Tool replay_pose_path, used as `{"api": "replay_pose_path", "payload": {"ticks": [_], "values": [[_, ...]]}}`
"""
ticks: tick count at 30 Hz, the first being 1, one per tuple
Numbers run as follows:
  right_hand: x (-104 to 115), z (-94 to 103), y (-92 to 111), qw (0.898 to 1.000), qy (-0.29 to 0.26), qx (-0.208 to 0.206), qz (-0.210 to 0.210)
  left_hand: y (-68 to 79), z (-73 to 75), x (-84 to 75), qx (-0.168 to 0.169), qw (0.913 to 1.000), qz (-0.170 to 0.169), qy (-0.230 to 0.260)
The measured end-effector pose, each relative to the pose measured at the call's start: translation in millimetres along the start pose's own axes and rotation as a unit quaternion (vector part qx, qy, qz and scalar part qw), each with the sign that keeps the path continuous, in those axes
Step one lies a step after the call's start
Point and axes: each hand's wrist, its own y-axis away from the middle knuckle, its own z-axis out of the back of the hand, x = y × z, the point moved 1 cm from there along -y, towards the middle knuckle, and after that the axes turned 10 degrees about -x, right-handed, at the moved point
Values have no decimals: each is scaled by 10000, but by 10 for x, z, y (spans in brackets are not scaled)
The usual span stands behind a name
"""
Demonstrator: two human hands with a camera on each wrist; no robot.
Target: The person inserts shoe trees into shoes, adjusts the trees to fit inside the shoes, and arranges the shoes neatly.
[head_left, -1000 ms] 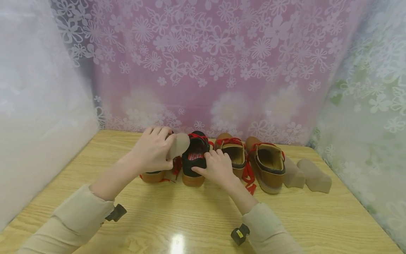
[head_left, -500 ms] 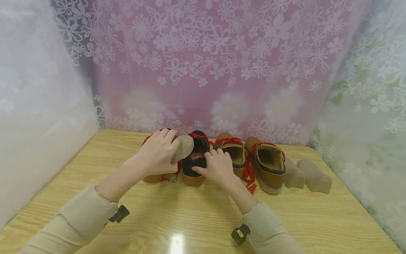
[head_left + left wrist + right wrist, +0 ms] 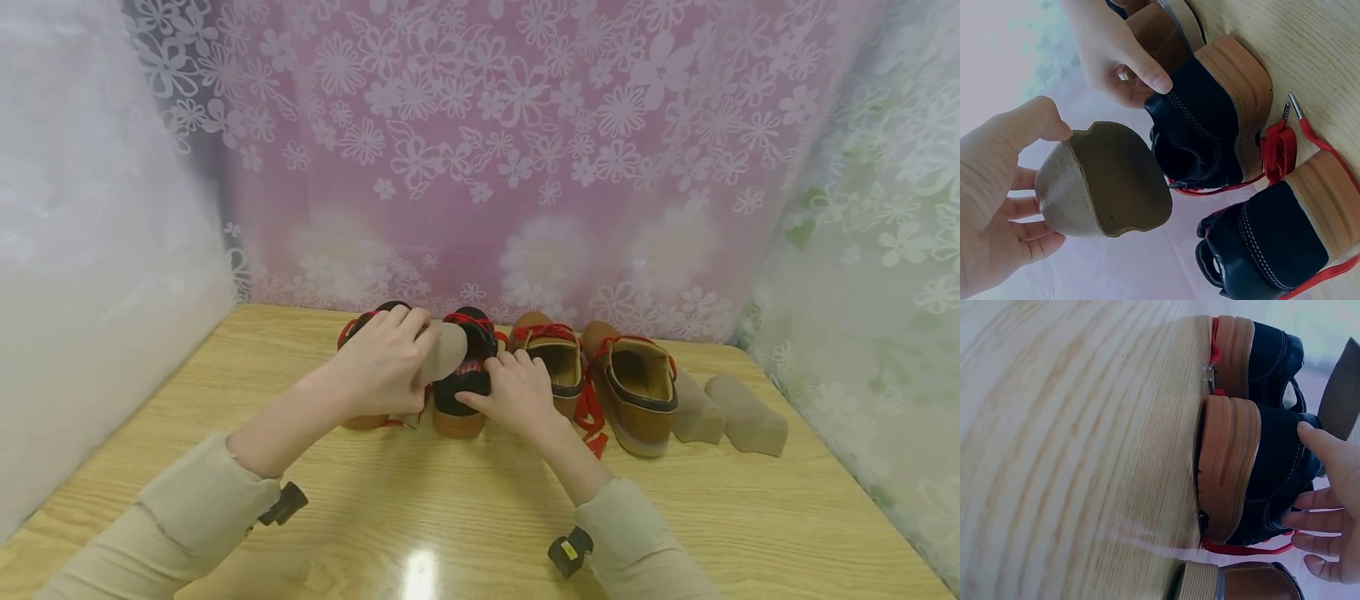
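Note:
My left hand (image 3: 386, 358) grips a grey-brown moulded shoe insert (image 3: 447, 354) between thumb and fingers. In the left wrist view the shoe insert (image 3: 1063, 190) is a hollow shell, its open side towards the camera. It is held up beside the opening of a black shoe (image 3: 459, 396) with a tan sole and red laces. My right hand (image 3: 521, 387) holds that shoe by its collar, thumb at the heel's top edge. A second black shoe (image 3: 1279, 231) stands to the left, mostly covered by my left hand in the head view.
Two brown shoes (image 3: 641, 425) with red laces stand to the right of the black pair. Beyond them, two more shoe inserts (image 3: 742, 417) lie on the wooden table (image 3: 487, 517). A pink flowered curtain (image 3: 480, 150) hangs behind the row.
My left hand has carried the shoe insert a little to the right, over the opening of the held black shoe. My right hand has stayed in place on that shoe.

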Motion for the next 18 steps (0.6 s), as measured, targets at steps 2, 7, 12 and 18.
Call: {"api": "replay_pose_path", "payload": {"ticks": [2, 7, 12, 18], "values": [[0, -2, -3, 10000, -7, 19, -13, -10, 4, -12, 76, 10000, -33, -11], [2, -11, -7, 10000, -2, 80, -56, -25, 19, -35, 307, 9995, -2, 45], [0, -15, -16, 10000, 19, 67, -57, -43, 32, -43, 473, 9989, 8, 75], [-1, -7, -15, 9999, 3, 66, -93, -86, 49, -46, 591, 9982, -14, 41]]}}
